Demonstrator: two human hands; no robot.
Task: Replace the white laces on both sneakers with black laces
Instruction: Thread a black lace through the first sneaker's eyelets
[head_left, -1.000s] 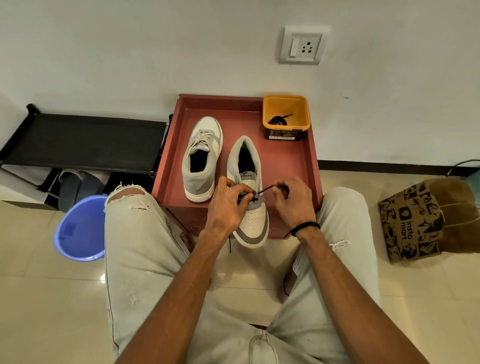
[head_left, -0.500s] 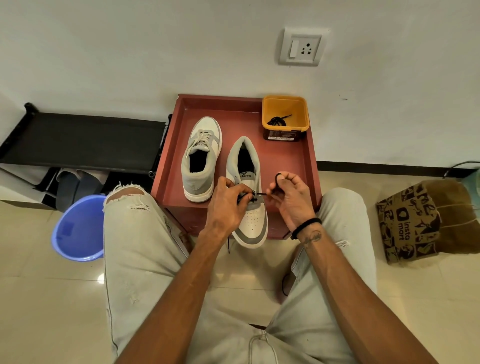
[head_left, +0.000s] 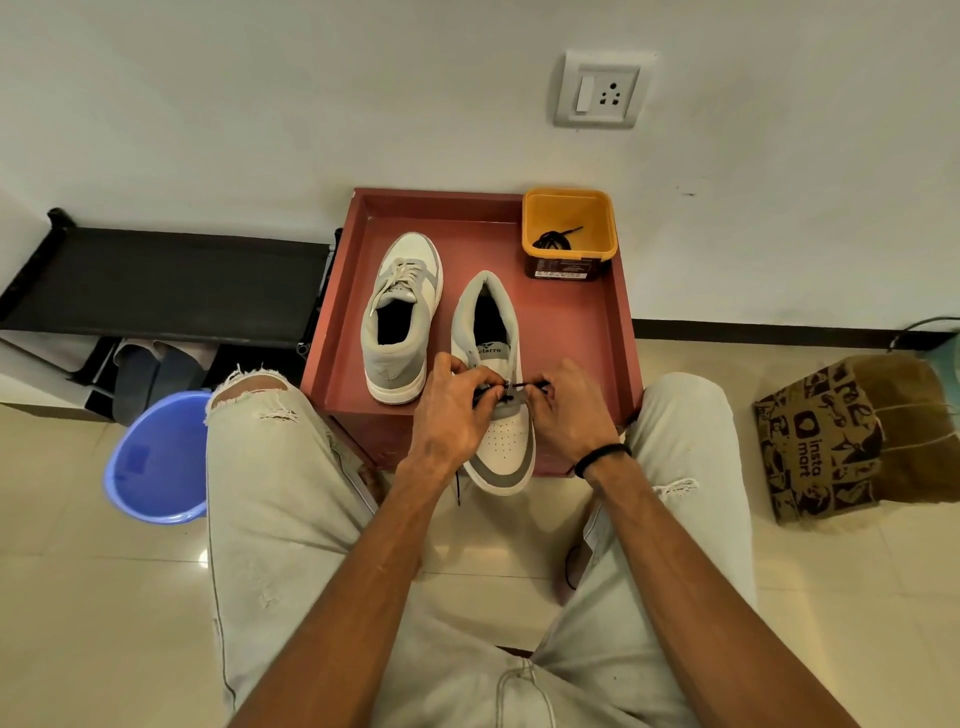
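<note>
Against the white wall stands a red tray-topped stand (head_left: 587, 332); the sneaker being relaced (head_left: 498, 405) sits at its near edge with the toe hanging over, and the other sneaker (head_left: 400, 317), still white-laced, lies beside it toward the left edge. The left hand (head_left: 452, 410) and right hand (head_left: 569, 410) each pinch the black lace (head_left: 522, 385) across the lowest eyelets. A hard tug could likely tip the overhanging shoe off the edge, or draw the ends uneven; a spare black lace (head_left: 556, 240) waits in the orange tub (head_left: 569, 208) at the far right corner.

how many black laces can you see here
2. One black lace is stretched between the left hand and right hand across the near sneaker. The other lace lies coiled in the yellow tub. More may be hidden.
</note>
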